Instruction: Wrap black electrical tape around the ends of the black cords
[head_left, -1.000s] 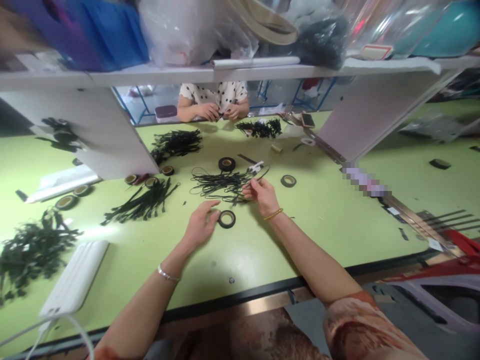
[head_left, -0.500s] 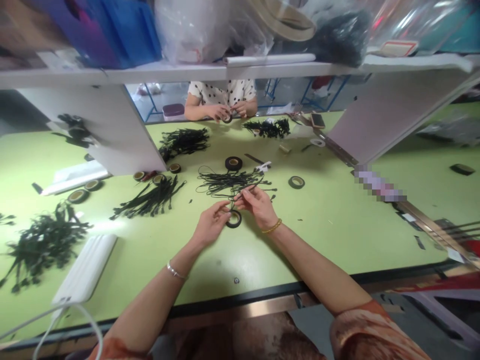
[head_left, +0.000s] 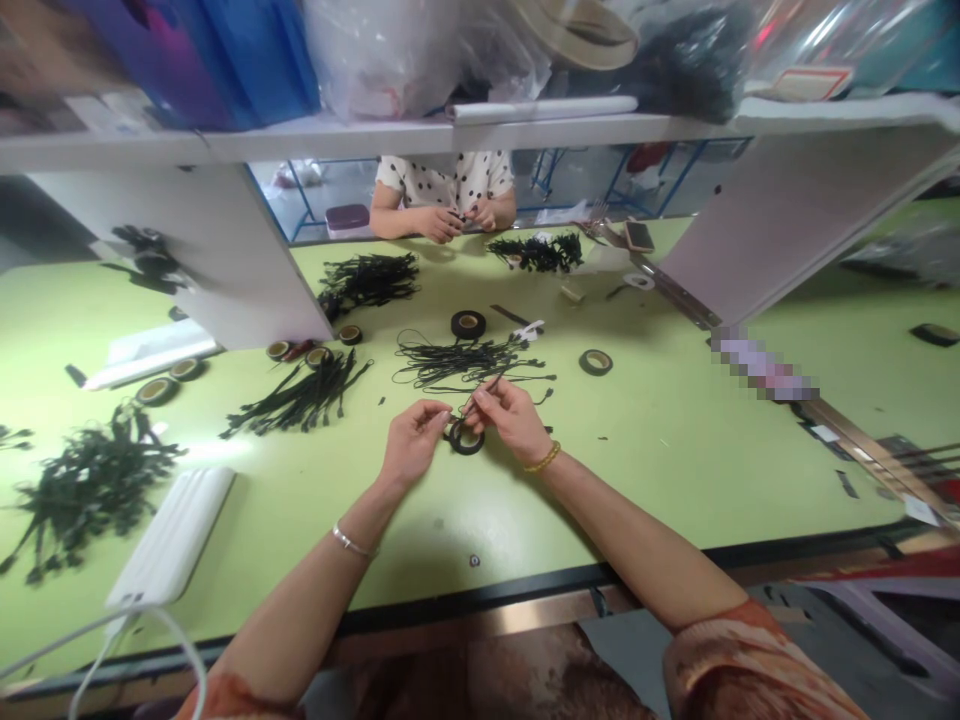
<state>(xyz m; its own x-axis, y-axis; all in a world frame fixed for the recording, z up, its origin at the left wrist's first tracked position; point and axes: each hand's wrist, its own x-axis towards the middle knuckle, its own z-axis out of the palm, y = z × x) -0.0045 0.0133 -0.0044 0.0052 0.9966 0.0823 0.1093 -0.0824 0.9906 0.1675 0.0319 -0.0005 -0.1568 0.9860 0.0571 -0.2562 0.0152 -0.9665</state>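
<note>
My left hand [head_left: 415, 440] is closed in a pinch at the left of a black tape roll [head_left: 469, 448]; what its fingertips hold is too small to make out. Just to the right, my right hand [head_left: 513, 418] pinches a thin black cable, its fingers partly hiding it. The tape roll sits between and below both hands, close to the fingertips. Beyond them lies a loose bunch of black cables [head_left: 450, 360] with small connectors. Behind that bunch is a thicker roll of black tape [head_left: 468, 324], and another tape roll [head_left: 595, 362] lies to the right.
More cable bundles [head_left: 300, 395] lie left, near several tape rolls. A white power strip [head_left: 172, 540] rests at the front left. Across the green table [head_left: 600, 500], a person in a dotted shirt [head_left: 442, 180] handles something small. A loaded shelf [head_left: 375, 138] spans overhead.
My left hand has shifted slightly left, away from the tape roll's hole. My right hand has come a little lower and nearer the roll. The person opposite has moved their hands.
</note>
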